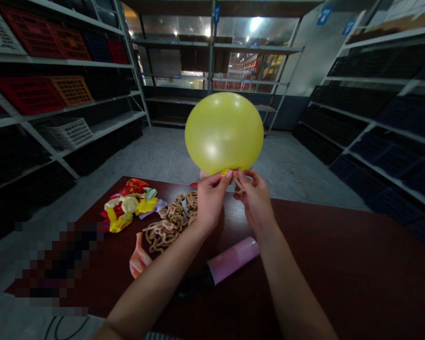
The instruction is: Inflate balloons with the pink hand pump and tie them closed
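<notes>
Left hand (210, 200), right hand (253, 198) pinch neck of inflated yellow balloon (224, 133).
Both grasping it; pink hand pump (233, 260), deflated balloons (127, 205) lie nearby on tabletop (340, 264).

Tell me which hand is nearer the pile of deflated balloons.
The left hand is nearer, to the right of the pile of deflated balloons; the right hand lies farther right, past the left hand.

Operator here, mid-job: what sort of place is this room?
Probably a warehouse or stockroom: tall metal shelving units line both sides, red plastic crates sit on the shelves, and the bare grey floor runs between them.
</notes>
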Demonstrator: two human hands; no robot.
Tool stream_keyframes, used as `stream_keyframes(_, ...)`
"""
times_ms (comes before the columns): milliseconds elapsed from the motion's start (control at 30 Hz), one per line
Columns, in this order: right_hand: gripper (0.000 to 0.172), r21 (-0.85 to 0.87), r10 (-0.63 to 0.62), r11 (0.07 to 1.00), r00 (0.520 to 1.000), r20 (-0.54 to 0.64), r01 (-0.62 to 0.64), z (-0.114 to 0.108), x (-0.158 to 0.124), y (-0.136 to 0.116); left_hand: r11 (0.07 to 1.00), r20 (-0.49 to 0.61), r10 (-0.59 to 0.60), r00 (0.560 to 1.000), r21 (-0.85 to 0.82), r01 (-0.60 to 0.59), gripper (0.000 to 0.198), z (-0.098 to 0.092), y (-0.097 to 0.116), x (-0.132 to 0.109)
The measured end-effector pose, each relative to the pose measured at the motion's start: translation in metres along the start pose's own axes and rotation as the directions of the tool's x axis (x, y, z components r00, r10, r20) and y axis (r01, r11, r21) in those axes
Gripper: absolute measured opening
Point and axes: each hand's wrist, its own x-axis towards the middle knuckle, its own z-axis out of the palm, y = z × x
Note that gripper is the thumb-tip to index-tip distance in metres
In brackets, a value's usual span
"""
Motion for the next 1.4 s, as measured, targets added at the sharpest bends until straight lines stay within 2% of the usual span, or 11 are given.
stream_keyframes(133,0.040,-0.207,0.041,0.978,0.993,0.110,-0.018,-0.007,0.000,-0.008,0.999,0.003,0.036,0.999,0.036,-0.036,0.017,-0.005,0.001,0.007)
stream_keyframes(233,0.042,-0.327,0.104,0.945,0.964,0.243,-0.020,-0.009,0.000,-0.012,0.994,0.072,0.035,0.997,0.097,-0.042,0.020,-0.011,0.000,0.012)
stream_keyframes(467,0.042,-0.134,0.176,0.980,0.947,0.267,-0.145,-0.019,0.005,-0.017,0.979,0.267,0.111,0.957,0.138,-0.152,0.035,-0.023,0.001,0.021)
stream_keyframes(533,0.040,-0.082,0.183,0.983,0.946,0.266,-0.167,-0.021,0.007,-0.019,0.971,0.361,0.147,0.921,0.125,-0.204,0.038,-0.024,0.006,0.019)
stream_keyframes(633,0.040,-0.065,0.150,0.988,0.961,0.233,-0.138,-0.024,0.008,-0.020,0.948,0.584,0.149,0.798,0.146,-0.283,0.039,-0.022,0.015,0.013)
stream_keyframes(700,0.040,-0.101,0.133,0.988,0.970,0.201,-0.115,-0.025,0.008,-0.020,0.920,0.657,0.138,0.741,0.192,-0.342,0.037,-0.021,0.016,0.009)
stream_keyframes(767,0.039,-0.157,0.138,0.982,0.973,0.186,-0.109,-0.026,0.007,-0.021,0.875,0.653,0.147,0.743,0.264,-0.405,0.033,-0.020,0.014,0.006)
stream_keyframes(833,0.038,-0.230,0.146,0.969,0.966,0.216,-0.095,-0.025,0.005,-0.022,0.819,0.611,0.156,0.776,0.359,-0.447,0.028,-0.020,0.011,0.006)
stream_keyframes(967,0.042,-0.342,0.150,0.939,0.924,0.352,-0.022,-0.022,-0.001,-0.025,0.773,0.505,0.124,0.854,0.490,-0.402,0.010,-0.022,0.009,0.009)
stream_keyframes(1167,0.036,-0.371,0.147,0.929,0.914,0.378,0.004,-0.028,-0.001,-0.030,0.765,0.667,0.157,0.728,0.384,-0.517,0.039,-0.029,0.014,0.014)
stream_keyframes(1400,0.038,-0.400,0.203,0.916,0.861,0.467,0.001,-0.041,-0.003,-0.037,0.796,0.603,0.137,0.786,0.406,-0.450,0.014,-0.033,0.009,0.018)
